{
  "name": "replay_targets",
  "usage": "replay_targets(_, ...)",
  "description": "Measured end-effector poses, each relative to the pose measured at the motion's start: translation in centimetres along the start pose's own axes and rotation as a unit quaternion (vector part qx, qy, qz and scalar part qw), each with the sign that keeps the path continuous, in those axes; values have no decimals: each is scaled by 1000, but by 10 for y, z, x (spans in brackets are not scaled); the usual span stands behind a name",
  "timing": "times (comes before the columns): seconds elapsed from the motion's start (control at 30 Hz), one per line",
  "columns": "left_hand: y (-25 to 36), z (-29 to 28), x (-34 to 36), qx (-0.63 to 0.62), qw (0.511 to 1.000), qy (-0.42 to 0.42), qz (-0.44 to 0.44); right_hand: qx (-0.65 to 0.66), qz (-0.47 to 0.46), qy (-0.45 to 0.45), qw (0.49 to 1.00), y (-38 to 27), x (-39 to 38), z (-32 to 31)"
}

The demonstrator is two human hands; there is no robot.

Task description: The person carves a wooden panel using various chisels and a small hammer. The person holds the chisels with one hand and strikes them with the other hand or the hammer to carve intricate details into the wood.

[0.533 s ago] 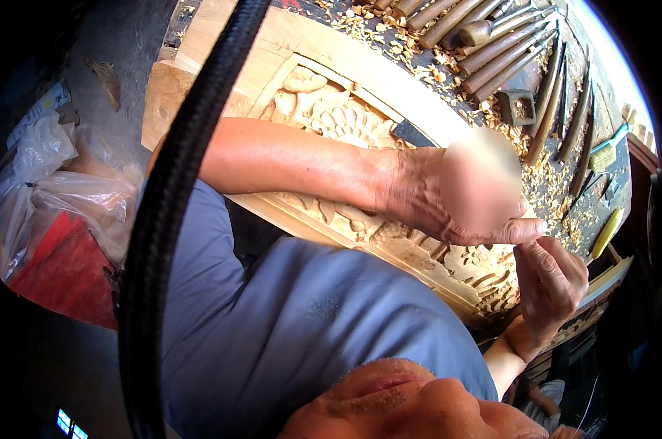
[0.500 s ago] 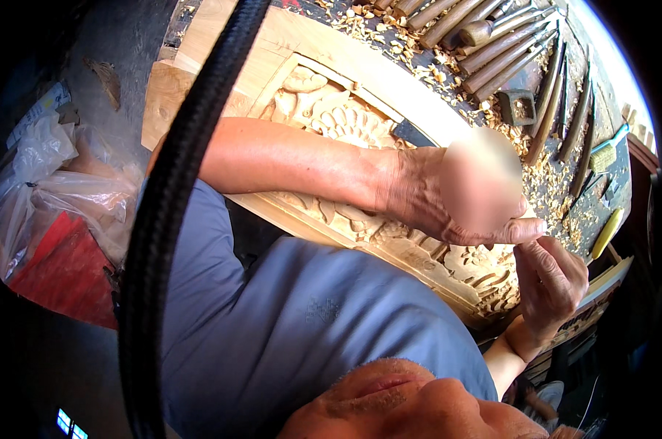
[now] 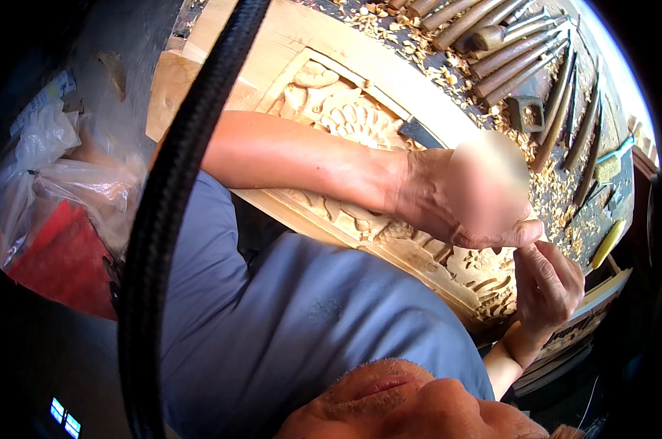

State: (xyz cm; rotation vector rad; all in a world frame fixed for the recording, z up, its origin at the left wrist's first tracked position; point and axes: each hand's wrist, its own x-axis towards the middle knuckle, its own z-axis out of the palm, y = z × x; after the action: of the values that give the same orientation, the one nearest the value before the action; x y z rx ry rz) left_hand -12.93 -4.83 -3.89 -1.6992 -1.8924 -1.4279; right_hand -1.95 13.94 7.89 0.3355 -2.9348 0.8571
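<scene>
My left hand is over the carved wooden panel, largely covered by a blurred patch. Its thumb and curled fingertips show, closed around something I cannot make out. My right hand is closed just below, fingertips pinched up against the left thumb; what they grip is hidden. A dark flat piece lies by the left wrist on the panel, partly covered. Pale raised floral and leaf carving shows above and below my left forearm.
Wooden-handled carving tools fan across the bench among shavings. A metal block, a brush and a yellow item are at right. Plastic bags and red material lie left. A black cable crosses the view.
The bench and tools have shifted slightly right and down in view. My hands remain together; the left thumb is a little more bent and the right hand slightly farther left.
</scene>
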Motion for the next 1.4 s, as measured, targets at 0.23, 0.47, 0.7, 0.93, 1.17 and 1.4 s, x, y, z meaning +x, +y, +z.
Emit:
replay_targets(0.23, 2, -6, -2, 27, 1000, -9, -6, 10, -10, -17, 1000, -1, 4, 1)
replay_targets(0.47, 1, -8, 1, 55, 998, -10, -11, 15, -26, -22, 999, -1, 7, 0)
replay_targets(0.7, 5, -6, 2, 44, 998, -37, -31, 32, -27, -6, 999, 10, -4, 8)
replay_targets(0.93, 1, -10, -3, 90, 995, -45, -25, 49, -41, -14, 998, 10, 2, 13)
replay_targets(1.17, 3, -23, -11, 140, 984, -69, -90, 80, -41, -34, 995, 13, 10, 29)
replay_targets(1.4, 7, -8, -5, 87, 996, 26, -3, 31, -24, -22, 999, 2, 10, 6)
